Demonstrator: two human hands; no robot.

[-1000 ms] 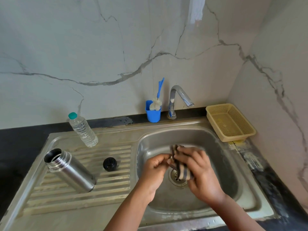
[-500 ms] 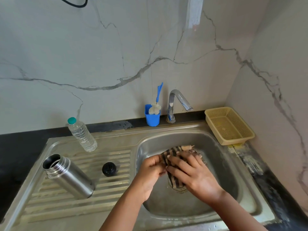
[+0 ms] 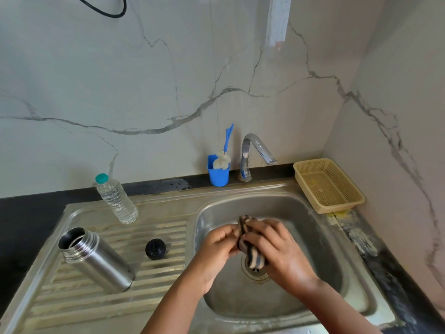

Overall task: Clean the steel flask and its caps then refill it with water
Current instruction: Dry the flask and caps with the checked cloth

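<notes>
The open steel flask (image 3: 96,260) stands upright on the ribbed drainboard (image 3: 79,302), left of the basin. A black cap (image 3: 155,248) lies by itself on the drainboard to the flask's right. Over the sink basin (image 3: 313,242), my left hand (image 3: 218,244) and my right hand (image 3: 277,251) are pressed together around a striped cloth (image 3: 254,259). One end of the cloth sticks up between my hands; the other hangs down over the drain. Whatever is wrapped in the cloth is hidden.
A clear water bottle (image 3: 118,201) with a teal lid stands behind the flask. A blue cup (image 3: 218,175) holding a bottle brush sits beside the tap (image 3: 255,150), which is not running. A yellow mesh basket (image 3: 330,186) rests on the counter at the right.
My hands have kept working the cloth over the drain: it hung from my right hand, then spread across both hands, and is now bunched between them. Flask and black cap have not moved.
</notes>
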